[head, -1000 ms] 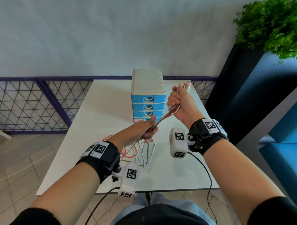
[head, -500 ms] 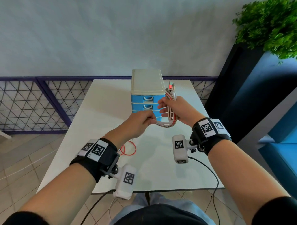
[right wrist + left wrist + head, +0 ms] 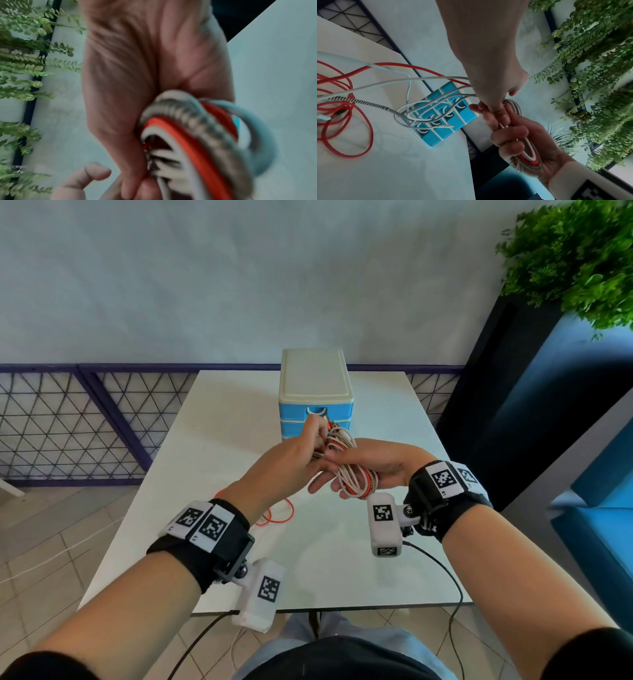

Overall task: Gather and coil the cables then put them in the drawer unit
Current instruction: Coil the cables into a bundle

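A bundle of cables [image 3: 354, 479], white, red and braided grey, is looped into a coil in my right hand [image 3: 339, 474], whose fingers curl round it [image 3: 528, 151]. My left hand [image 3: 317, 446] meets it from the left and pinches the same strands at the coil's top [image 3: 498, 108]. From that pinch the loose tails [image 3: 423, 102] trail down to the table. The coil [image 3: 197, 135] fills the right wrist view, blurred. A cream-topped drawer unit [image 3: 315, 392] with blue drawers, all closed, stands just behind both hands.
Loops of a red cable [image 3: 279, 513] lie on the white table [image 3: 222, 440] under my left wrist; they sprawl wider in the left wrist view [image 3: 346, 108]. A dark planter with a green plant [image 3: 575, 261] stands right of the table. A mesh railing [image 3: 68, 422] runs behind.
My right hand came down from its raised position with the cables. Both hands met in front of the drawers and drew toward me, and the cables are now looped in the right hand.
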Tool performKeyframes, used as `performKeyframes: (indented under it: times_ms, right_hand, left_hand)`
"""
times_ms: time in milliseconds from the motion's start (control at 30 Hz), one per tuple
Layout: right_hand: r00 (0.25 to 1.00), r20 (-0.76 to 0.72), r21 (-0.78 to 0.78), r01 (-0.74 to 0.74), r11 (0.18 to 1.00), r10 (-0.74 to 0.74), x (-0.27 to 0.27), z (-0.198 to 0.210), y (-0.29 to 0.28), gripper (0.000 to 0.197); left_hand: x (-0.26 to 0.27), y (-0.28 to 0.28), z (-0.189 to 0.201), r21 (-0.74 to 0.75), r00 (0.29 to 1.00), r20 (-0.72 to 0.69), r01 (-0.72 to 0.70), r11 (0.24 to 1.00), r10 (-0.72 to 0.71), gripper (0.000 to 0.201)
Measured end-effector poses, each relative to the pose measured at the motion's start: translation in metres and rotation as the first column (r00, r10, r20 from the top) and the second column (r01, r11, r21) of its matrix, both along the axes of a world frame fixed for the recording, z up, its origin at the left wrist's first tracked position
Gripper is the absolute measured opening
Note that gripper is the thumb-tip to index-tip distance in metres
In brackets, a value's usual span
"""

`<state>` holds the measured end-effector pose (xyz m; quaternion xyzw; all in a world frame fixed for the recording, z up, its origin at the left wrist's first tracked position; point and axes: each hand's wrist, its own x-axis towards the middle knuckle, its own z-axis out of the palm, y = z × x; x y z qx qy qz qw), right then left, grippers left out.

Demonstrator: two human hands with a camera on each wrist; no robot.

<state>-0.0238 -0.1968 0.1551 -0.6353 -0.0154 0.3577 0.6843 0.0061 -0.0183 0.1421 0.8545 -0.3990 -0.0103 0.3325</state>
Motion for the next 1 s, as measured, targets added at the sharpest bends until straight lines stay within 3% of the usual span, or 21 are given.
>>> performKeyframes:
  times_ms: [133,233,367,500,633,700,867,1000]
  right_hand:
    - [0.997,0.046,-0.037,0.071,0.997,-0.069,0.0,-0.005,0.003,0.016]
    - [0.995,0.071,-0.055,0.079,0.995,-0.075,0.002,-0.007,0.005,0.017]
    - [0.996,0.063,-0.055,0.074,0.996,-0.07,0.004,-0.004,0.006,0.021]
    - [0.995,0.077,-0.096,0.071,0.993,-0.063,0.003,-0.004,0.009,0.018]
    - [0.986,0.14,-0.133,0.108,0.985,-0.089,0.003,-0.007,0.008,0.023]
    - [0.978,0.177,-0.156,0.139,0.978,-0.111,0.004,-0.007,0.009,0.022]
    - [0.951,0.222,-0.142,0.249,0.958,-0.214,0.007,-0.008,0.008,0.023]
    - [0.955,0.252,-0.218,0.214,0.952,-0.157,0.003,-0.01,0.016,0.019]
  left_hand:
    - [0.006,0.004,-0.002,0.005,0.998,-0.044,-0.039,0.999,0.039,0.04]
    - [0.013,0.003,-0.003,-0.003,0.974,-0.2,-0.11,0.994,0.107,0.043]
    - [0.025,0.006,-0.004,0.059,0.886,-0.436,-0.149,0.987,0.16,0.042]
    - [0.028,0.012,-0.001,0.049,0.742,-0.668,-0.022,0.999,0.049,0.035]
    - [0.024,0.02,0.0,-0.1,0.433,-0.898,-0.019,0.995,-0.082,0.055]
    - [0.024,0.026,-0.005,-0.142,0.363,-0.923,-0.025,0.99,-0.124,0.058]
    - [0.026,0.032,-0.018,-0.247,0.302,-0.933,-0.137,0.959,-0.197,0.045]
    - [0.029,0.025,-0.017,-0.26,0.374,-0.917,-0.29,0.921,-0.141,0.043]
